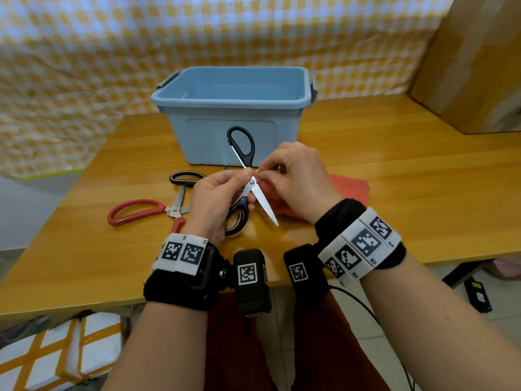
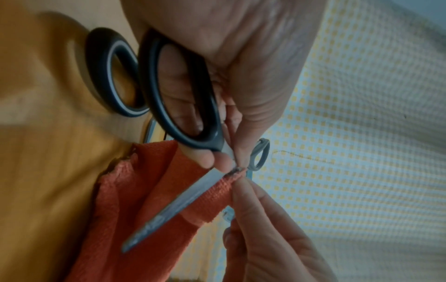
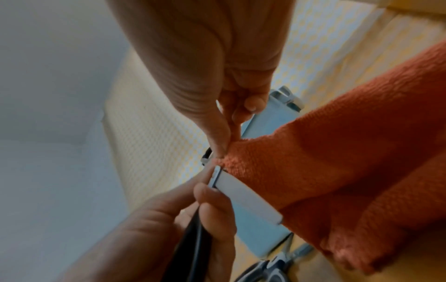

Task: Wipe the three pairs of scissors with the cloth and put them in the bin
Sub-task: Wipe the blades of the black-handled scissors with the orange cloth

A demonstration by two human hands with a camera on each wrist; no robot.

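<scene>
My left hand grips a pair of black-handled scissors near the pivot, above the table. They are spread wide, one handle pointing up toward the bin and a bare blade angling down. My right hand pinches a fold of the orange cloth against the scissors at the pivot; the rest of the cloth trails onto the table. A black-and-white-handled pair and a red-handled pair lie on the table to the left. The blue bin stands open behind my hands.
The wooden table ends close to my wrists. A cardboard box leans at the far right. A yellow checked sheet hangs behind the bin. White boxes sit on the floor at lower left.
</scene>
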